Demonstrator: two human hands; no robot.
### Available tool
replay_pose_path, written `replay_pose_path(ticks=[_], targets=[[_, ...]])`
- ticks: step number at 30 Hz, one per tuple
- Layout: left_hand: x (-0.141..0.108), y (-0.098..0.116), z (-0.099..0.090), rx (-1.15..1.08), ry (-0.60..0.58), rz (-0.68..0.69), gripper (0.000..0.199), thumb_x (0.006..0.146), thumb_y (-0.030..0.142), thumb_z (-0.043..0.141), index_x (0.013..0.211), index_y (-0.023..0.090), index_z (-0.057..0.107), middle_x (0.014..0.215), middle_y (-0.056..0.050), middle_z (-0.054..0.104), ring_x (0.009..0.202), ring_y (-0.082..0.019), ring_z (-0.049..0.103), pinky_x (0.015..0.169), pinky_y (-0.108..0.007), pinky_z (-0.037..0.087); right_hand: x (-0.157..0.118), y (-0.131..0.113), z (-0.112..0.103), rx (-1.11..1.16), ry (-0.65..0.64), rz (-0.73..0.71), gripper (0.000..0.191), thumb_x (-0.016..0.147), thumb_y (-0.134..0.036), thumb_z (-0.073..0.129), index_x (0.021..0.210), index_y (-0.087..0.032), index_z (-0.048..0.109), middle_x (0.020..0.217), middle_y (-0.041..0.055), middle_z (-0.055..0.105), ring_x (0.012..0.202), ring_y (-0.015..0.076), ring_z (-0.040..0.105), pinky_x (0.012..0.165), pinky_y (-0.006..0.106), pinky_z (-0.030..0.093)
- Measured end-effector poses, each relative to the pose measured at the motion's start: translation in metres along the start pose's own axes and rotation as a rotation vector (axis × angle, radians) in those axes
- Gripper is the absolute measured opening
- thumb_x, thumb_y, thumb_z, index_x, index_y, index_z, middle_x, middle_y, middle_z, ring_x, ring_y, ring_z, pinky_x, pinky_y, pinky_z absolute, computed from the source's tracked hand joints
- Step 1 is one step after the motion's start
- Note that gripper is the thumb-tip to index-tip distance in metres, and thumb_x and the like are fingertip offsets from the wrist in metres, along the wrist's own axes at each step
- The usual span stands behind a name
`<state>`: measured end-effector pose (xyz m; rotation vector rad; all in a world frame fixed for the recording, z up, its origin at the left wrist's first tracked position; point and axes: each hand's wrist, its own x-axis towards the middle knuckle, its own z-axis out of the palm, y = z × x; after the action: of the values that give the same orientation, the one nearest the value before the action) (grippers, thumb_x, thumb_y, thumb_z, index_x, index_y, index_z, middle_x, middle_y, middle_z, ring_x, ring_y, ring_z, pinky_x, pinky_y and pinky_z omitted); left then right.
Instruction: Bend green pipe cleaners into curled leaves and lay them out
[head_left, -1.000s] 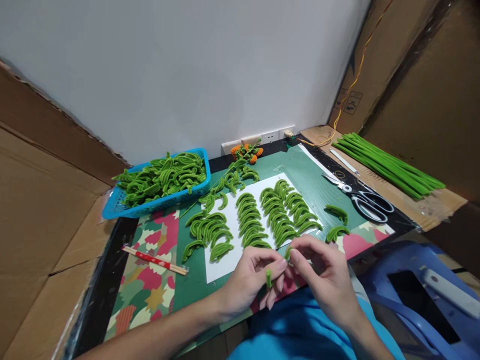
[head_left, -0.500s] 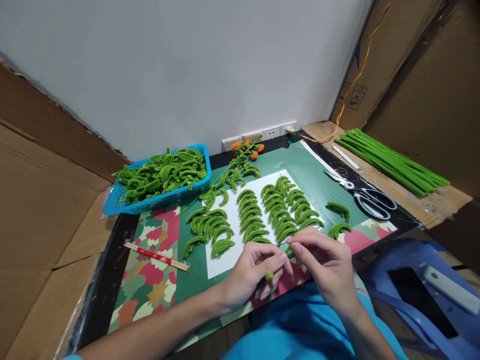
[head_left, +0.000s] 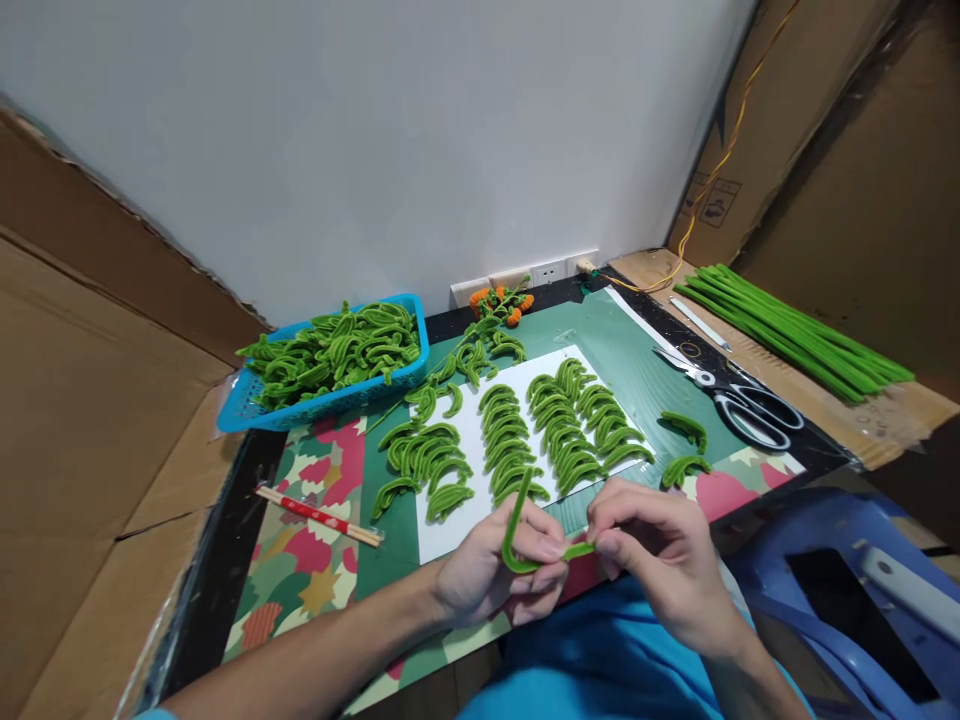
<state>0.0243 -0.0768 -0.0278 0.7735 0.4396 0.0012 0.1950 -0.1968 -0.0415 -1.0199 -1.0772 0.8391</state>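
A bent green pipe cleaner [head_left: 513, 535] spans both hands near the table's front edge. My left hand [head_left: 480, 580] pinches it between thumb and fingers, and a curved length rises past the left thumb. My right hand [head_left: 664, 550] grips its other end with thumb and forefinger; the tip is hidden there. Just beyond the hands lies a white sheet [head_left: 469, 525], bearing rows of curved green pipe-cleaner leaves [head_left: 504, 430]. Two more shaped pieces [head_left: 684, 470] rest on the green mat [head_left: 637, 370], right of the sheet.
A blue basket [head_left: 330, 402] heaped with shaped green pieces stands back left. Scissors [head_left: 739, 400], a white pen [head_left: 701, 324] and straight green pipe cleaners [head_left: 795, 330] lie right. Wrapped chopsticks [head_left: 319, 515] lie left; an orange-and-green stem [head_left: 501, 305] sits behind. A blue stool [head_left: 780, 610] holds a phone.
The pipe cleaner now shows a bent length standing up over my left hand; before, only small bits were visible. My hands have shifted slightly, and the view has moved a little.
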Motion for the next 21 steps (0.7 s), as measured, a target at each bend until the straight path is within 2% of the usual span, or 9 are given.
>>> replay_pose_path(ticks=[3, 5, 7, 10, 13, 16, 19, 21], targets=[[0.0, -0.002, 0.001, 0.006, 0.001, 0.022, 0.032, 0.076, 0.032, 0.079, 0.054, 0.014, 0.064, 0.04, 0.004, 0.04, 0.033, -0.012, 0.047, 0.032, -0.019, 0.029, 0.0, 0.003, 0.004, 0.138, 0.014, 0.071, 0.02, 0.104, -0.034, 0.077, 0.088, -0.022, 0.078, 0.074, -0.0017, 0.063, 0.056, 0.0111, 0.054, 0.052, 0.025, 0.042], [0.0, -0.003, 0.0, 0.003, 0.004, 0.037, 0.034, 0.078, 0.034, 0.082, 0.057, 0.013, 0.065, 0.041, 0.004, 0.042, 0.034, -0.012, 0.047, 0.031, -0.019, 0.03, 0.0, 0.001, 0.004, 0.073, 0.023, 0.051, 0.02, 0.105, -0.032, 0.075, 0.088, -0.022, 0.077, 0.075, -0.0013, 0.064, 0.058, 0.0116, 0.056, 0.053, 0.025, 0.042], [0.001, -0.004, -0.002, -0.019, -0.001, 0.043, 0.04, 0.086, 0.043, 0.081, 0.064, 0.013, 0.068, 0.044, 0.003, 0.046, 0.034, -0.012, 0.049, 0.031, -0.018, 0.033, -0.001, -0.003, 0.001, -0.091, 0.047, -0.031, 0.017, 0.105, -0.026, 0.073, 0.089, -0.023, 0.077, 0.078, 0.0003, 0.068, 0.068, 0.0143, 0.062, 0.06, 0.026, 0.048], [0.002, -0.007, -0.006, -0.087, -0.05, 0.057, 0.062, 0.102, 0.07, 0.061, 0.083, 0.012, 0.074, 0.054, 0.001, 0.057, 0.035, -0.012, 0.054, 0.033, -0.019, 0.041, -0.003, -0.009, -0.006, -0.263, 0.072, -0.141, 0.013, 0.105, -0.018, 0.072, 0.095, -0.024, 0.076, 0.084, 0.001, 0.071, 0.077, 0.016, 0.066, 0.07, 0.027, 0.051], [0.004, -0.011, -0.009, -0.092, -0.11, 0.12, 0.076, 0.106, 0.084, 0.04, 0.107, 0.014, 0.072, 0.065, -0.001, 0.066, 0.037, -0.012, 0.058, 0.034, -0.018, 0.045, -0.004, -0.012, -0.013, -0.303, 0.063, -0.142, 0.013, 0.105, -0.016, 0.07, 0.096, -0.024, 0.074, 0.085, 0.001, 0.071, 0.077, 0.0162, 0.065, 0.07, 0.028, 0.051], [0.005, -0.014, -0.008, -0.024, -0.145, 0.182, 0.066, 0.108, 0.08, 0.038, 0.124, 0.02, 0.062, 0.079, -0.003, 0.073, 0.039, -0.012, 0.062, 0.035, -0.016, 0.046, -0.003, -0.013, -0.018, -0.316, 0.028, -0.106, 0.013, 0.106, -0.017, 0.07, 0.094, -0.024, 0.073, 0.084, 0.0016, 0.069, 0.075, 0.0169, 0.064, 0.066, 0.029, 0.049], [0.006, -0.014, -0.006, -0.035, -0.131, 0.203, 0.046, 0.114, 0.067, 0.037, 0.119, 0.025, 0.054, 0.082, -0.002, 0.074, 0.041, -0.013, 0.064, 0.036, -0.016, 0.048, -0.003, -0.012, -0.019, -0.344, -0.001, -0.085, 0.014, 0.105, -0.019, 0.071, 0.091, -0.023, 0.073, 0.08, 0.0017, 0.068, 0.071, 0.0172, 0.062, 0.061, 0.029, 0.047], [0.007, -0.013, -0.006, -0.086, -0.122, 0.202, 0.042, 0.116, 0.064, 0.035, 0.11, 0.026, 0.052, 0.08, -0.001, 0.072, 0.041, -0.014, 0.064, 0.034, -0.017, 0.047, -0.003, -0.01, -0.02, -0.357, 0.04, -0.116, 0.013, 0.105, -0.019, 0.071, 0.092, -0.024, 0.074, 0.082, 0.0025, 0.07, 0.073, 0.0184, 0.064, 0.064, 0.03, 0.049]])
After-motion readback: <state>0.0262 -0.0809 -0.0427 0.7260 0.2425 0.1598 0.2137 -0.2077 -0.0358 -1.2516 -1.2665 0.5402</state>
